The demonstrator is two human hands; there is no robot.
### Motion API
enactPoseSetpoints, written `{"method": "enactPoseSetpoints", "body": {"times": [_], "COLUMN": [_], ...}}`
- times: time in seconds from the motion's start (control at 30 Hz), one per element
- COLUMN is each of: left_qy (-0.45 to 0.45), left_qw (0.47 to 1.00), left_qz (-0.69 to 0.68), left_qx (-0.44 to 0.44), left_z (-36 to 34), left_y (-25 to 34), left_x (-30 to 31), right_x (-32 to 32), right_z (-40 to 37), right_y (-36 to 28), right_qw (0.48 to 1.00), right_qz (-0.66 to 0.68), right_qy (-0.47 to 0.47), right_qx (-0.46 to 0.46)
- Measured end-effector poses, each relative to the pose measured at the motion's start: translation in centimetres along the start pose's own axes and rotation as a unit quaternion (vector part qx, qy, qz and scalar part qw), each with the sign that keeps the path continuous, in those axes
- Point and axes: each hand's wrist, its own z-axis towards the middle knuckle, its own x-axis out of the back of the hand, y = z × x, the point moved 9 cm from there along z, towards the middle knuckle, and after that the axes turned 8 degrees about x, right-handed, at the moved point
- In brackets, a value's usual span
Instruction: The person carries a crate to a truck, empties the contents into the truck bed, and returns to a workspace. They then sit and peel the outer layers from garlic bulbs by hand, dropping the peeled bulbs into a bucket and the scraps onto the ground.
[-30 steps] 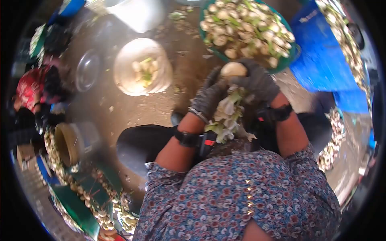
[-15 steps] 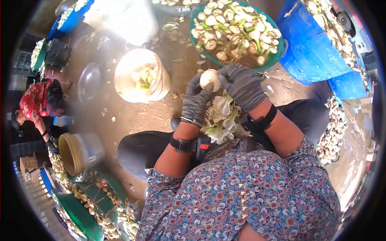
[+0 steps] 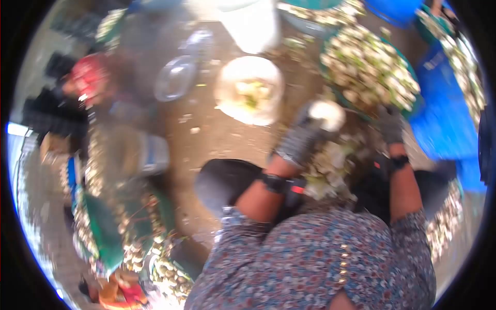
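Observation:
A round, pale peeled vegetable (image 3: pixel 327 114) is held in the fingers of my left hand (image 3: pixel 305 137), which wears a grey glove. My right hand (image 3: pixel 389 124), also gloved in grey, is at the front edge of the green tub (image 3: pixel 338 95) of pale vegetables with green stems. Its fingers are smeared by motion, and whether they hold anything cannot be made out. Pale peelings (image 3: pixel 328 170) lie in a heap between my forearms. Left of my left hand stands a white bucket (image 3: pixel 227 85) with pale and green pieces inside.
Blue barrels (image 3: pixel 439 111) stand at the right, topped with vegetables. A clear round lid (image 3: pixel 175 78) lies on the floor (image 3: pixel 199 139). At the left are a person in red (image 3: pixel 90 77), a tipped bucket (image 3: pixel 155 154) and green containers (image 3: pixel 103 232). Another person in orange (image 3: pixel 116 294) is at the lower left.
The view has swung, shifting the scene rightward. My hands have moved apart: my left keeps the pale vegetable, while my right has left it and moved right to the tub's edge.

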Motion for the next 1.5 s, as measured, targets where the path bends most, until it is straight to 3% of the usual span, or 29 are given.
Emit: {"method": "enactPoseSetpoints", "body": {"times": [0.07,0.1,0.17,0.27,0.43,0.57,0.63,0.73,0.8,0.83,0.87,0.9,0.93,1.0,1.07,1.1,1.13,1.17,1.2,1.23,1.3,1.33,1.37,1.4,1.47,1.5], "left_qy": [0.0,0.017,0.029,0.03,0.074,0.051,0.028,-0.004,-0.017,-0.019,-0.019,-0.022,-0.024,-0.019,-0.059,-0.072,-0.084,-0.078,-0.068,-0.043,-0.058,-0.07,-0.09,-0.088,-0.089,-0.089], "left_qw": [0.998,0.881,0.897,0.907,0.947,0.957,0.946,0.919,0.901,0.895,0.89,0.889,0.888,0.894,0.86,0.891,0.918,0.887,0.851,0.843,0.839,0.835,0.826,0.832,0.893,0.912], "left_qz": [-0.054,-0.437,-0.419,-0.392,-0.277,-0.245,-0.281,-0.354,-0.396,-0.41,-0.422,-0.424,-0.425,-0.42,-0.467,-0.403,-0.338,-0.4,-0.46,-0.491,-0.519,-0.525,-0.537,-0.53,-0.393,-0.322], "left_qx": [0.019,0.183,0.14,0.152,0.142,0.147,0.162,0.172,0.175,0.174,0.172,0.172,0.17,0.153,0.2,0.195,0.188,0.216,0.243,0.215,0.152,0.146,0.143,0.136,0.202,0.238], "left_z": [0.2,-0.1,0.3,0.1,0.2,0.0,-0.3,-0.4,-0.6,-0.7,-0.6,-0.8,-0.7,-0.5,-0.6,-0.1,0.2,0.3,0.2,0.0,-0.2,0.1,0.6,0.9,-0.1,-0.9], "left_y": [-0.7,-2.0,-2.6,-2.4,-3.7,-4.9,-5.4,-4.1,-3.3,-3.0,-2.7,-2.5,-2.4,-2.5,-3.4,-3.9,-4.2,-5.2,-6.1,-3.8,-2.8,-5.9,-8.9,-8.4,-5.9,-4.7], "left_x": [0.1,-0.9,-1.1,-1.9,-1.6,-2.3,-2.8,-3.5,-3.7,-3.6,-3.3,-3.0,-2.9,-2.6,-4.0,-3.9,-3.9,-4.3,-4.7,-4.0,-4.3,-5.2,-6.0,-5.8,-4.8,-4.4], "right_x": [-0.2,-0.3,-0.3,-1.9,-2.7,-3.2,-3.7,-3.9,-3.6,-3.3,-3.0,-2.9,-1.1,0.7,1.7,2.4,1.9,1.0,-0.1,-1.0,-2.0,-2.7,-2.8,-3.0,-3.9,-4.0], "right_z": [-1.8,-3.4,-6.2,-8.3,-8.1,-8.4,-8.4,-7.6,-6.8,-5.7,-4.6,-3.4,-1.3,0.2,-1.5,-2.6,-5.2,-4.8,-7.9,-6.2,-8.0,-8.5,-8.2,-8.0,-8.0,-8.3], "right_y": [-4.8,-9.5,-16.4,-18.9,-18.5,-17.1,-16.4,-14.6,-12.6,-11.9,-11.2,-10.0,-6.3,-5.5,-6.8,-11.1,-15.3,-16.2,-18.1,-17.7,-20.0,-20.2,-19.6,-19.2,-18.5,-18.6], "right_qw": [0.989,0.981,0.951,0.907,0.924,0.936,0.945,0.973,0.963,0.946,0.915,0.85,0.907,0.984,0.993,0.977,0.892,0.937,0.797,0.893,0.838,0.823,0.839,0.853,0.879,0.877], "right_qz": [0.09,0.079,0.08,-0.061,-0.07,-0.083,-0.068,0.08,-0.021,-0.133,-0.24,-0.402,-0.324,-0.124,0.12,0.002,-0.099,0.045,-0.174,-0.068,-0.119,-0.131,-0.114,-0.106,-0.082,-0.082], "right_qy": [0.013,-0.036,-0.064,-0.058,-0.038,-0.037,-0.07,-0.082,-0.054,-0.065,-0.071,-0.1,-0.057,-0.011,-0.018,-0.005,0.022,-0.051,0.012,-0.086,-0.114,-0.122,-0.123,-0.15,-0.208,-0.194], "right_qx": [0.121,0.173,0.294,0.412,0.374,0.339,0.312,0.199,0.264,0.29,0.318,0.327,0.263,0.13,-0.013,0.215,0.441,0.342,0.578,0.437,0.521,0.54,0.518,0.489,0.421,0.432]}}
